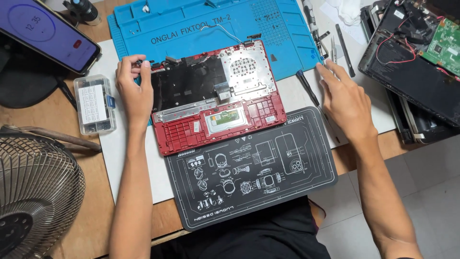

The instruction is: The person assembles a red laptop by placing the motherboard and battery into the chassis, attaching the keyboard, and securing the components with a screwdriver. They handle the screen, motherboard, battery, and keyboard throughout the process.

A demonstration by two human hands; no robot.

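- Red plastic laptop palmrest shell (218,98), underside up, lies mid-desk, overlapping the blue silicone repair mat (201,29) and the black printed mat (249,168)
- Left hand (133,88) pinches the shell's far-left corner
- Right hand (342,98), fingers spread and holding nothing, rests beside a black-handled screwdriver (306,88) at the blue mat's right edge

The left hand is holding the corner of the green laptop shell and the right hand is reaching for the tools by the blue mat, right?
Not quite. The laptop shell is red, not green, as the head view shows. The rest holds: the left hand grips its top left corner, and the right hand reaches toward the tools beside the blue mat.
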